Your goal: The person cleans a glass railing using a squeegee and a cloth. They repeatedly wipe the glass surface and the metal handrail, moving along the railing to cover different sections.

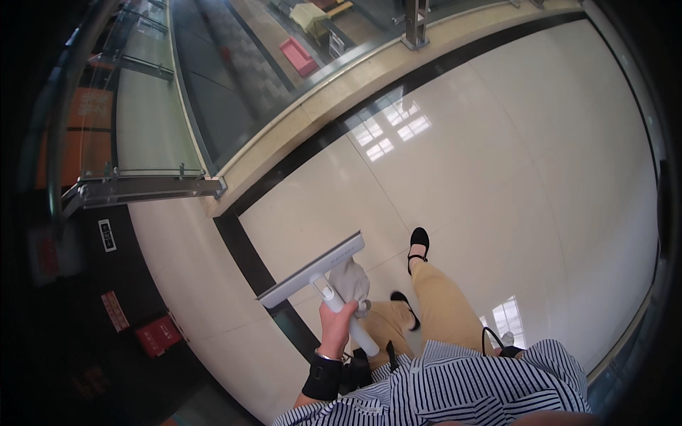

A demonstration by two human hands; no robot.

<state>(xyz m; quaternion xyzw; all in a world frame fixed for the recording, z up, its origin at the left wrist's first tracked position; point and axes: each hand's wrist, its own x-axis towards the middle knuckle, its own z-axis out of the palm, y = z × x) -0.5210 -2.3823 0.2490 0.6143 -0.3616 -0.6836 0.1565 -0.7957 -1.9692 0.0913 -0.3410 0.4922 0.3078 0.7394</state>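
My left hand [335, 324] is wrapped around the handle of a white window squeegee [314, 270]. The squeegee's wide head points away from me, with a dark rubber edge along its far side. A crumpled light grey cloth [349, 281] bunches beside the handle at my fingers; whether the fingers pinch it is hidden. At my right side, my right hand [498, 351] is mostly hidden behind my striped shirt. A small pale grey item [508, 338] shows by it, too small to name, and its grip is unclear.
Glossy cream floor tiles [453, 160] with a dark border surround my feet. Ahead runs a stone kerb [319, 109] with a metal post [415, 26] and glass railing, overlooking a lower floor with a pink sofa [298, 56]. A red box [158, 335] stands at left.
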